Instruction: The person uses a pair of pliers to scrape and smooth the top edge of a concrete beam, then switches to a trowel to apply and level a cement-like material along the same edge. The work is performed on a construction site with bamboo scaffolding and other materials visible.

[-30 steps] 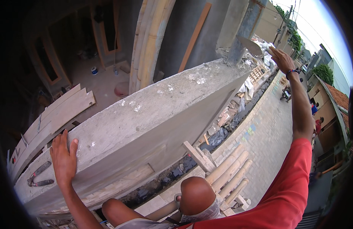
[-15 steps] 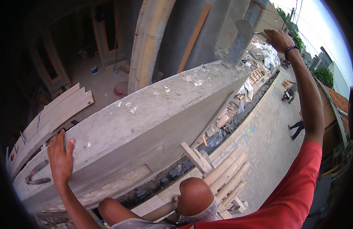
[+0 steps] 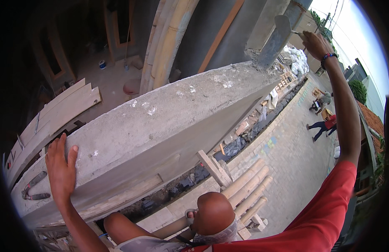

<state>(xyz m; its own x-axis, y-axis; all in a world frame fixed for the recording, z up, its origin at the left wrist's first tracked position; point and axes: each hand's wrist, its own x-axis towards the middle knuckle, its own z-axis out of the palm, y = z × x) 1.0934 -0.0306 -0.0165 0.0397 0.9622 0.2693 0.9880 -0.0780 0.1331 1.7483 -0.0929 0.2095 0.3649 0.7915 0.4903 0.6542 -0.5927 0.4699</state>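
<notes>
The trowel [image 3: 282,26] is a flat steel blade, grey and smeared with mortar, with rounded corners and a thin shank running back into the fist. The right hand [image 3: 314,42] is clenched round its handle at the top right of the view, arm stretched far out, a beaded band on the wrist. The blade hangs just above the far end of the concrete beam [image 3: 173,122], against a grey column [image 3: 272,42].

The left hand [image 3: 60,168] lies flat and released on the near end of the beam, fingers spread over its top edge — grasping nothing. The beam is a long, rough, pale-grey slab running from lower left to upper right, flecked with white spots of dried mortar; its outer face looks smoother than its top. Two dark tools [image 3: 32,189] lie on the beam just left of the left hand.

Below the beam another person's bare head [image 3: 213,212] shows, beside bamboo poles [image 3: 249,189]. Pale planks [image 3: 56,113] are stacked on the left over a shaded concrete floor. On the right — far below — runs a paved street [image 3: 291,164] with people walking.
</notes>
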